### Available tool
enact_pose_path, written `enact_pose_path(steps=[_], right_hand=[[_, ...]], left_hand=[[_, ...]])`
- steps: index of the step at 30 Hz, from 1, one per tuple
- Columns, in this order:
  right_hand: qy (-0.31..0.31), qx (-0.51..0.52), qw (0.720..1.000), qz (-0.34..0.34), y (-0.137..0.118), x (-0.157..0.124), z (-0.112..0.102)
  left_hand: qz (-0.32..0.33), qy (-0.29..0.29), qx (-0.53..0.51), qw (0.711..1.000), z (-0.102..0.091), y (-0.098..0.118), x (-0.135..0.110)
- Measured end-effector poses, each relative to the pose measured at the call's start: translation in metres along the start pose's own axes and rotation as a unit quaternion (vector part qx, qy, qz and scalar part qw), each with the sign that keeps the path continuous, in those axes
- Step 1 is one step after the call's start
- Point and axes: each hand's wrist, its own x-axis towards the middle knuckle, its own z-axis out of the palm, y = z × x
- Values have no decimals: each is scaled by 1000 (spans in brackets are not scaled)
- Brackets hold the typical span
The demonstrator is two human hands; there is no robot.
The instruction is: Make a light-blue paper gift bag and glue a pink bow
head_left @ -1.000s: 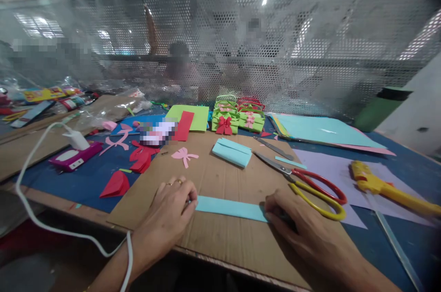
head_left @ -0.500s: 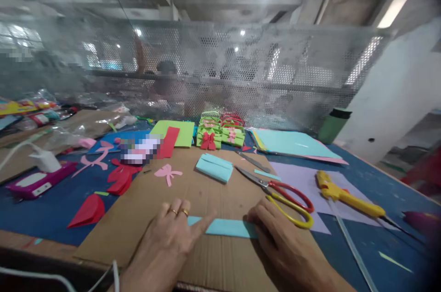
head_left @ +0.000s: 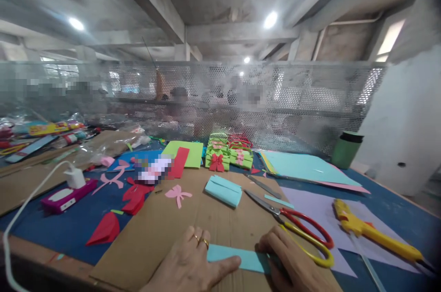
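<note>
A light blue folded paper strip (head_left: 246, 257) lies flat on the brown cardboard (head_left: 138, 253) in front of me. My left hand (head_left: 196, 260), with two rings, rests over the strip's left end, its thumb stretched along the strip and apart from the fingers. At the other end, my right hand (head_left: 289, 255) has its fingers curled down onto the strip, hiding that tip. Beyond the hands lies a folded light blue paper pouch (head_left: 223, 191). Scissors (head_left: 275, 211) with one red and one yellow handle lie beside my right hand, blades pointing away to the left.
A yellow glue gun (head_left: 375, 234) rests on purple paper (head_left: 317, 204) at right. Small green paper handbags (head_left: 217, 161) stand behind. A pink paper bow (head_left: 178, 194), red cutouts (head_left: 105, 227) and a purple power strip (head_left: 69, 195) lie leftward. A green cup (head_left: 346, 152) stands back right.
The view has tilted up and shifted left, so the table sits lower and farther right in the picture. Both hands stay at the strip, with little visible change in their hold.
</note>
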Motion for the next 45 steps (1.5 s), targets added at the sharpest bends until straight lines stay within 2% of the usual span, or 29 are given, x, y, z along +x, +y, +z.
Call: enact_pose_path(steps=[4, 7, 9, 11, 15, 16, 19, 22, 25, 28, 32, 37, 41, 45], right_hand=[[-31, 8, 998, 46, -7, 0, -3], [-63, 20, 994, 89, -10, -1, -7], [-54, 26, 994, 93, -7, -4, -8], [-16, 18, 996, 88, -5, -8, -10], [96, -50, 994, 16, -19, -13, -16], [96, -69, 993, -9, -27, -13, -16], [28, -106, 991, -83, -50, -13, -8], [-20, -147, 981, -128, -59, -20, 3], [-37, -188, 973, -129, -53, -35, 8], [-21, -223, 967, -125, -46, -44, 6], [14, -246, 962, -115, -52, -37, 3], [18, -200, 977, -78, -63, -23, 4], [24, -192, 976, -99, -62, -19, 5], [7, -215, 971, -108, -63, -14, 6]], left_hand=[[5, -41, -16, 999, -3, -5, 0], [11, -102, -28, 994, -10, -6, 1], [15, -132, -43, 990, -18, -7, 3], [8, -143, -55, 988, -28, -8, 3], [-8, -126, -66, 990, -37, -7, 1], [-11, -121, -70, 990, -36, -6, 1], [-25, -128, -92, 987, -30, -4, 3], [-24, -155, -102, 982, -28, -4, 5], [-25, -157, -97, 982, -30, -5, 6], [-14, -155, -84, 984, -32, -5, 6], [4, -158, -51, 986, -29, -4, 3], [-19, -132, 8, 991, -24, -8, -22], [-55, -130, 47, 989, -23, -18, -46], [-73, -124, 59, 988, -27, -27, -56]])
